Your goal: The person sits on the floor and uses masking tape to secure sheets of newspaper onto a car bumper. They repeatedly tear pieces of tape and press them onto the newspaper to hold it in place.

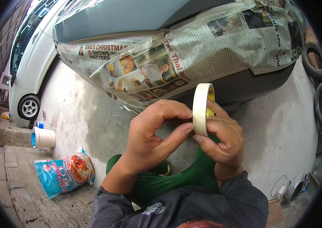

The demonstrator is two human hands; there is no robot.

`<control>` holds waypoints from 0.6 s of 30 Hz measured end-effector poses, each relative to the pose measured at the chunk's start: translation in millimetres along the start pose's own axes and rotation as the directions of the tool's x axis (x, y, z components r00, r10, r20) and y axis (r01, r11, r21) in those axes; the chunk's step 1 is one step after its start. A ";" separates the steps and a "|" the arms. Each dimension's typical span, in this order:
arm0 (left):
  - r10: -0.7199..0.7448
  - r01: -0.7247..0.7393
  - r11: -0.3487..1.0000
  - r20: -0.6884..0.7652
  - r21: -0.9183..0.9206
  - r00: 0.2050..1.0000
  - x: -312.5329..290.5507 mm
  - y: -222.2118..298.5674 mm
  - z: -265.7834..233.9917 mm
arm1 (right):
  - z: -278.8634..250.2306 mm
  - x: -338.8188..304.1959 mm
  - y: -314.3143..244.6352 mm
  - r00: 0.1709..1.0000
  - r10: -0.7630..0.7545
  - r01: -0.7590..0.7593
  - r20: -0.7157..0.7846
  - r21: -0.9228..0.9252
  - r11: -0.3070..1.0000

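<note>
A roll of cream masking tape [200, 110] stands on edge in front of me. My right hand [223, 138] grips it, the thumb on the near outer face and fingers reaching inside the ring. From the other side, the index finger and thumb of my left hand [149, 133] close in a pinch against the roll's outer face; whether a loose tape end lies between them is too small to tell. Beyond my hands is a dark grey car bumper [259, 81], covered over much of its face by newspaper sheets [202, 49] with pale tape along their edges.
A white car [39, 57] stands at the far left. Along the left lie a white bucket [45, 137] with blue inside and a blue rice sack [66, 173] on stone paving. Old tyres [313, 60] lean at the right edge, above a round metal item [294, 189] on the concrete.
</note>
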State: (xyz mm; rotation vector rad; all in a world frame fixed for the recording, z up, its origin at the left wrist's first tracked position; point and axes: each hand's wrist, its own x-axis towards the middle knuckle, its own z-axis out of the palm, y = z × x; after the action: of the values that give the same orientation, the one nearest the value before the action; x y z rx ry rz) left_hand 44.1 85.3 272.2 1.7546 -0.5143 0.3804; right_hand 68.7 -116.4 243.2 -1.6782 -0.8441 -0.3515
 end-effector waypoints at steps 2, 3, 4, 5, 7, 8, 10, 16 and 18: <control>-0.024 0.025 0.999 -0.007 0.047 1.000 2.0 0.6 1.2 | -0.1 0.2 -0.9 1.000 -0.009 0.009 -0.005 -0.060 0.998; -0.034 0.035 0.997 -0.012 0.069 0.999 3.7 1.2 1.6 | -1.0 0.5 0.1 1.000 -0.019 0.019 0.004 -0.088 0.996; -0.026 0.024 0.991 0.012 0.128 1.000 5.9 2.9 0.6 | -1.9 0.5 0.9 1.000 -0.028 0.030 0.014 -0.115 0.993; -0.019 0.012 0.982 0.036 0.186 0.999 8.4 5.2 -2.0 | -4.5 -0.2 1.7 0.998 -0.037 0.043 0.050 -0.140 0.989; 0.001 -0.024 0.961 0.084 0.275 0.996 12.3 7.3 -6.4 | -11.4 0.0 3.6 0.992 -0.058 0.079 0.115 -0.190 0.979; 0.011 -0.043 0.952 0.106 0.302 0.994 12.4 7.9 -7.8 | -11.2 -0.5 3.3 0.991 -0.067 0.088 0.113 -0.193 0.977; -0.001 -0.038 0.952 0.127 0.303 0.992 13.0 7.5 -8.6 | -9.8 -3.4 0.5 0.992 -0.074 0.095 0.103 -0.221 0.971; -0.167 0.135 0.948 0.087 0.289 0.982 8.2 4.6 -2.6 | -3.7 -4.8 3.7 0.992 -0.082 0.103 0.097 -0.231 0.967; -0.186 0.174 0.954 0.027 0.244 0.982 11.6 11.3 6.3 | -5.2 -4.7 1.3 0.993 -0.087 0.103 0.078 -0.247 0.964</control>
State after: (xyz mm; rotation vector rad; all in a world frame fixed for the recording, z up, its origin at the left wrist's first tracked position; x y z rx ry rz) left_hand 47.9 75.4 286.0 2.0332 -0.3492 0.2788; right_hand 67.4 -123.1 240.7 -1.8954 -0.9634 -0.4874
